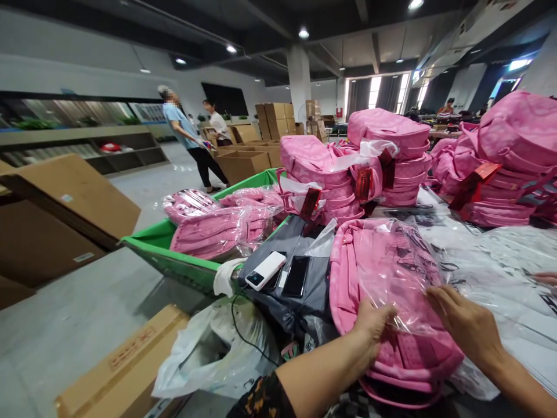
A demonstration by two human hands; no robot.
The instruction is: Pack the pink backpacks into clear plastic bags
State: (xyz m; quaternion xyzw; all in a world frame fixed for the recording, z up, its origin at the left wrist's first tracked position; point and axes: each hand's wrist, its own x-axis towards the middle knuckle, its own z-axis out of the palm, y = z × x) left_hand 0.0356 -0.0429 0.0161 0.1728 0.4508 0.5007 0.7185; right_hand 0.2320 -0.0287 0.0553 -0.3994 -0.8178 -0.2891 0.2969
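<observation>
A pink backpack lies on the table right in front of me, partly covered by a clear plastic bag with dark print. My left hand pinches the near edge of that plastic over the backpack's lower part. At the right side of the backpack, my right hand grips the plastic edge too, thumb and fingers together. The plastic stretches between both hands, and the backpack's near end sticks out of it.
Stacked pink backpacks with red tags stand behind. Left are a green cart with bagged backpacks, a white power bank, a black phone and a carton. Another person's hand shows at the right edge; two people stand farther back.
</observation>
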